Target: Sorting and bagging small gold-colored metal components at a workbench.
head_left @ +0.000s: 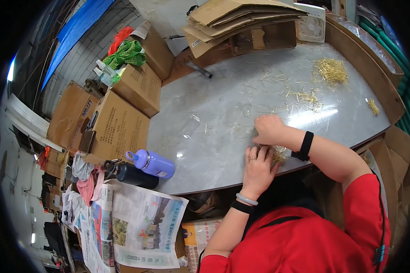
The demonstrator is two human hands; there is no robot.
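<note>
Thin gold-coloured metal pins lie in a small heap [279,155] at the near edge of the grey table [205,159]. My left hand [258,170] rests beside and partly over this heap, its fingers stretched forward and its thumb apart. Just beyond it, my right hand [271,130] is closed with bent fingers pointing down at the tabletop. Whatever its fingertips hold is hidden. Farther off, loose pins [307,98] are strewn over the surface, and a larger pile of pins [331,71] sits at the far right.
A small pin bunch [372,107] lies near the right edge. Cardboard boxes [123,123] line the left side; flattened cardboard [241,18] and a white fan [311,25] stand at the back. A purple bottle [157,164], a black bottle [134,175] and newspapers [146,227] are at the near left.
</note>
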